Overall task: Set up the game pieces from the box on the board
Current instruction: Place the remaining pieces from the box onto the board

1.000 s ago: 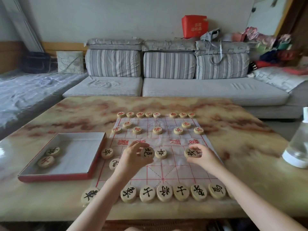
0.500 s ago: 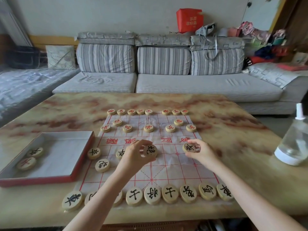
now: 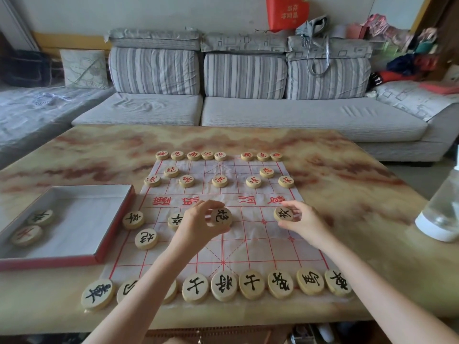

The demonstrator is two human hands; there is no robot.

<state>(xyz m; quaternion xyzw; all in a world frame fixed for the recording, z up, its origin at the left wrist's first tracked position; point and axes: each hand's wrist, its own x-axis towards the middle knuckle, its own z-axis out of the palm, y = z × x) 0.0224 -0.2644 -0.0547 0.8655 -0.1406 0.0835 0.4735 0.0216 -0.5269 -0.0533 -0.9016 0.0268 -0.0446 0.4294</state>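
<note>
A round wooden piece (image 3: pixel 221 216) with a black character is held tilted toward the camera above the middle of the board (image 3: pixel 248 242). It is pinched at its rim between the thumb and the curled fingers (image 3: pixel 202 207) of the left hand (image 3: pixel 198 227). A second black-marked piece (image 3: pixel 284 214) is grasped by the bent fingers (image 3: pixel 291 205) of the right hand (image 3: pixel 306 220). It sits near the board's right side, just below the red lettering across the middle. Three loose black pieces (image 3: pixel 146 238) lie on the left part of the board, one of them partly behind the left hand. A row of black pieces (image 3: pixel 221 285) runs along the near edge, with the left forearm crossing over it. The red pieces (image 3: pixel 219 181) stand in rows on the far side. The board is a thin white sheet with a red grid, spread flat on the marbled bench (image 3: pixel 347 194). An open box (image 3: pixel 111 232) with red edges lies on the bench just beside the board's left side. It holds two pieces (image 3: pixel 26 235) at its left end, one black-marked and one red-marked. A clear bottle (image 3: pixel 442 214) with a white base stands at the bench's right edge, well apart from the board. Beyond the bench is a grey striped sofa (image 3: pixel 248 78), with a red bag (image 3: pixel 286 12) on top of its back.
</note>
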